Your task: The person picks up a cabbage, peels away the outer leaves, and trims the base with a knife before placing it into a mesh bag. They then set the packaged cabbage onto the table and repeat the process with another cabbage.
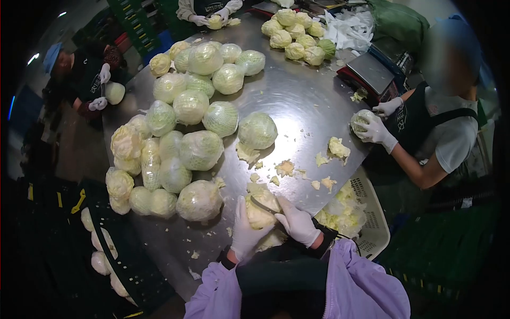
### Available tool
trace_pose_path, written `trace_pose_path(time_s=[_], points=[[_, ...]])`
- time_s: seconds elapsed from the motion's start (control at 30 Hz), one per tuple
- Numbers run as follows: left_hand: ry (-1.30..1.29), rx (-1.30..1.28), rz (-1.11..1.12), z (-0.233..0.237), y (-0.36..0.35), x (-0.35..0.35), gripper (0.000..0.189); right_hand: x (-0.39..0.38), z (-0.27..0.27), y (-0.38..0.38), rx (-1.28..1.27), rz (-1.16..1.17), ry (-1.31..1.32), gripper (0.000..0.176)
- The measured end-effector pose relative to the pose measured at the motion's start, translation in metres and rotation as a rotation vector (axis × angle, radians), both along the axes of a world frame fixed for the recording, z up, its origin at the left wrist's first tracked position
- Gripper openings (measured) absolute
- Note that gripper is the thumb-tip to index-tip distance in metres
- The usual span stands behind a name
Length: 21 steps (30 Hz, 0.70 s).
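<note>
My left hand (247, 231), in a white glove, is wrapped round the left side of a pale cabbage (260, 217) at the table's near edge. A curved dark knife (263, 205) lies across the cabbage's top, its handle end in my gloved right hand (297, 220). Loose leaves show above and below this cabbage. Just beyond it, leaf scraps (285, 168) are scattered on the metal table (303, 101). A plastic-wrapped cabbage (200, 201) sits left of my left hand, and another (257, 130) stands farther up.
Many wrapped cabbages (191, 106) cover the table's left side; unwrapped ones (295, 32) are piled at the back. A scale (372, 72) stands back right. A white basket (374, 212) of leaves is right of me. Co-workers stand left, right and behind the table. Dark crates stand lower left.
</note>
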<state>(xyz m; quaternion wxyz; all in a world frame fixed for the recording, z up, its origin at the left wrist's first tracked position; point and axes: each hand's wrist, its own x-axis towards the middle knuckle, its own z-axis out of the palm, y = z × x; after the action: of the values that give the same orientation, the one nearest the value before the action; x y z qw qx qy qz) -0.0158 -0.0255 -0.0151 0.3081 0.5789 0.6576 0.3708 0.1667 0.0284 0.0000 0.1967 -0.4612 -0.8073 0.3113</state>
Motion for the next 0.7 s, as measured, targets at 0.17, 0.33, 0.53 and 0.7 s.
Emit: trace_pose_path(time_s=[0.17, 0.33, 0.53, 0.7], points=[[0.124, 0.079, -0.051, -0.002, 0.008, 0.004, 0.106, -0.006, -0.006, 0.012, -0.144, 0.041, -0.082, 0.058], [0.158, 0.088, -0.083, -0.01, 0.014, 0.002, 0.103, -0.005, -0.009, 0.021, -0.14, 0.019, -0.043, 0.053], [0.136, -0.063, -0.094, 0.011, 0.023, 0.002, 0.101, -0.005, -0.017, 0.033, -0.053, 0.041, -0.097, 0.041], [0.295, 0.041, -0.098, 0.004, 0.022, 0.003, 0.1, 0.001, -0.02, 0.059, -0.164, 0.05, -0.119, 0.036]])
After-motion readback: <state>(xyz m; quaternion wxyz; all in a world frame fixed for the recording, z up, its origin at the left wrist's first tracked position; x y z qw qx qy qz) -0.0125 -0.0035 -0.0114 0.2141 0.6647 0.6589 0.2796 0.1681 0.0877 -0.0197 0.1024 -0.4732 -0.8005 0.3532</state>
